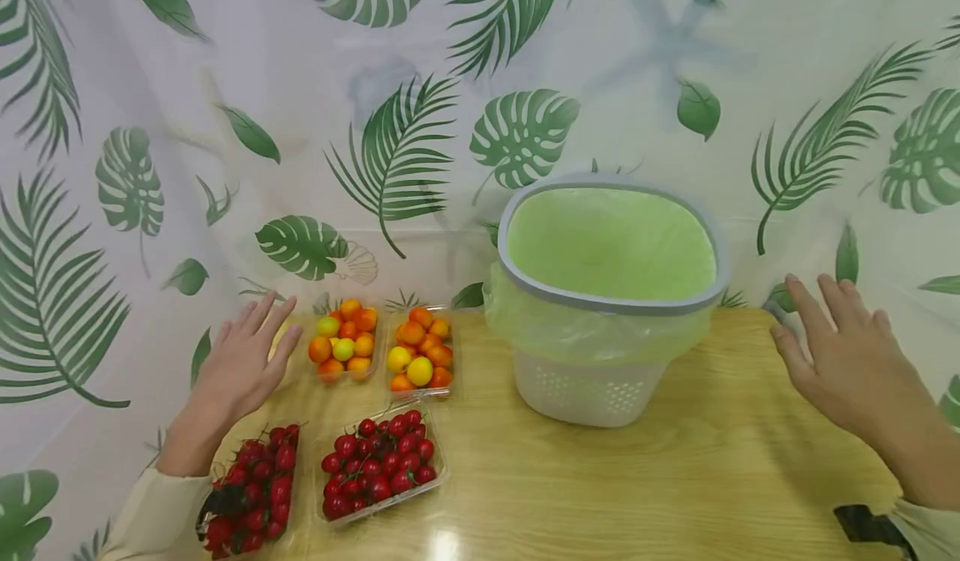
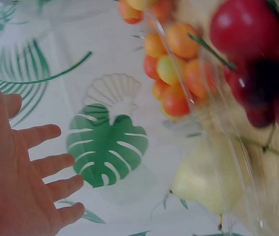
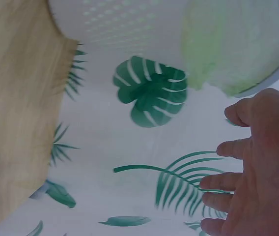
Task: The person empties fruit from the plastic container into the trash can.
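My left hand [image 1: 243, 357] hovers with fingers spread at the left, holding nothing. Below its wrist sits a clear tub of red fruit [image 1: 258, 486] on stems. In the left wrist view, a yellow-green pear [image 2: 210, 174] lies at the table's edge; the head view mostly hides it behind that hand. My right hand [image 1: 847, 361] is also empty, its fingers extended, right of the bin. That white perforated bin [image 1: 585, 386] stands upright, with a grey rim [image 1: 611, 301] and a light green bag [image 1: 607, 248] lining it and folded over its outside.
Two clear tubs of small orange and yellow fruit, a left one [image 1: 348, 340] and a right one [image 1: 420, 353], stand at the table's back. Another tub of red fruit [image 1: 382, 465] sits in front of them. A leaf-printed curtain [image 1: 420, 36] hangs behind the wooden table [image 1: 555, 494].
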Demonstrator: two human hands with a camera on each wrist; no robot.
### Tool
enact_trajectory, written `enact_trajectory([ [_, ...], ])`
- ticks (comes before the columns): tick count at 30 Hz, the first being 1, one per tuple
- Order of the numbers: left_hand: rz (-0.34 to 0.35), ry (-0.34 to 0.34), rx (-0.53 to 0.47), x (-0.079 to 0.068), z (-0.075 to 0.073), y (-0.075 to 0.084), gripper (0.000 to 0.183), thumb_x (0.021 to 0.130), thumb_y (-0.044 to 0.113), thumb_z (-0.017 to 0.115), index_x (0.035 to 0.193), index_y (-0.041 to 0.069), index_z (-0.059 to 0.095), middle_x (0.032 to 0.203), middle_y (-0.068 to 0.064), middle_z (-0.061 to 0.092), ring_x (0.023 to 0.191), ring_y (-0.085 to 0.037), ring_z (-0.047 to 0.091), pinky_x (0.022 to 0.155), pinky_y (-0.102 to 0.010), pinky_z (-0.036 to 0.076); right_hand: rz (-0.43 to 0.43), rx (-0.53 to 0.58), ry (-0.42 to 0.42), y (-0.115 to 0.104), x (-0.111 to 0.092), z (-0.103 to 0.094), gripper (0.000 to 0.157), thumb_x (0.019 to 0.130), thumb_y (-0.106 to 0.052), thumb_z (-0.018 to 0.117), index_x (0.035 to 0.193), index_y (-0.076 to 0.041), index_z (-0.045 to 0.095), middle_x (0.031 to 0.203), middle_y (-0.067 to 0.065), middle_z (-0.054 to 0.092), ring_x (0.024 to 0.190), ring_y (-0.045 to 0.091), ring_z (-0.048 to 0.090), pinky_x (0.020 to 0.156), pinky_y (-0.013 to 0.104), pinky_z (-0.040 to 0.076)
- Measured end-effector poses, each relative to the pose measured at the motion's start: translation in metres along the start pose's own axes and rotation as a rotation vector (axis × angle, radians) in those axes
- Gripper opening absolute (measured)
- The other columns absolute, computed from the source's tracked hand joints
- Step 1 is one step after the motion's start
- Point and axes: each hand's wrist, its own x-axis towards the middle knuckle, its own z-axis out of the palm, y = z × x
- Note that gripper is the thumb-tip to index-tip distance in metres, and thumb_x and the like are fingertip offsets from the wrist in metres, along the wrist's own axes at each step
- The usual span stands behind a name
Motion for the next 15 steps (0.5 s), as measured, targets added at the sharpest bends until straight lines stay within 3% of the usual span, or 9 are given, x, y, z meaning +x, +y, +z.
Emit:
enact_trajectory([
  [4, 0.031, 0.036, -0.113, -0.004, -0.006, 0.010, 0.053, 0.102, 0.039, 0.036, 0.147, 0.012, 0.034, 0.152, -0.020, 0.024, 0.135, -0.045, 0.023, 0.104, -0.065, 0.018, -0.018, 0.020, 0.064, -0.008, 0.000, -0.012, 0.063, 0.101, -0.030, 0.039, 0.151, -0.005, 0.011, 0.147, 0.037, 0.014, 0.137, 0.052, 0.005, 0.099, 0.074, 0.004],
  [11, -0.022, 0.020, -0.246, -0.024, -0.015, 0.023, 0.051, 0.101, 0.041, 0.037, 0.148, 0.023, 0.032, 0.154, -0.011, 0.023, 0.139, -0.041, 0.017, 0.105, -0.065, 0.017, -0.039, 0.124, 0.132, -0.024, 0.001, -0.021, 0.062, 0.101, -0.026, 0.042, 0.152, -0.007, 0.013, 0.148, 0.034, 0.016, 0.136, 0.051, 0.009, 0.100, 0.072, 0.001],
  [15, -0.019, 0.039, -0.304, -0.037, -0.019, 0.025, 0.048, 0.102, 0.036, 0.037, 0.148, 0.023, 0.033, 0.154, -0.011, 0.023, 0.139, -0.039, 0.018, 0.103, -0.067, 0.018, -0.021, 0.218, 0.138, -0.036, 0.003, -0.026, 0.061, 0.101, -0.025, 0.041, 0.153, -0.012, 0.012, 0.152, 0.028, 0.012, 0.137, 0.050, 0.011, 0.104, 0.069, 0.002],
])
